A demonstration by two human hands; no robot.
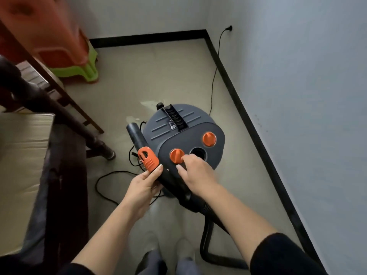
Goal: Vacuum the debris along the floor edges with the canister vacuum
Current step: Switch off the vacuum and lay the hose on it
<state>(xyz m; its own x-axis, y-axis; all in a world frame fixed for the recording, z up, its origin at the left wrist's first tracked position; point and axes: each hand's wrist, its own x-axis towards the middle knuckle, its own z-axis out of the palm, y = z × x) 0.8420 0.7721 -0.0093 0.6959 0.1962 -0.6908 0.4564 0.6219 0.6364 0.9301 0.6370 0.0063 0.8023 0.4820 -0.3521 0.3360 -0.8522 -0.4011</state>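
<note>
Your canister vacuum [184,135] sits on the floor [158,80] near the right-hand black skirting [248,120], well short of the far corner, its cord [215,76] running along that edge up to the wall socket [230,28]. It looks a bulky, rigid plastic drum, likely too heavy to drag by the hose, so take it by the ribbed top handle [175,118]. The hose wand [151,161] is stiff, light tube with an orange collar, smooth enough to twist in a loose grip. Your left hand [144,186] has its fingers closed around that wand just below the collar, forearm angled in from below. Your right hand [195,173] reaches over the lid, fingers loosely spread and empty, index tip touching the nearer orange knob [176,155] beside the open port [198,154].
</note>
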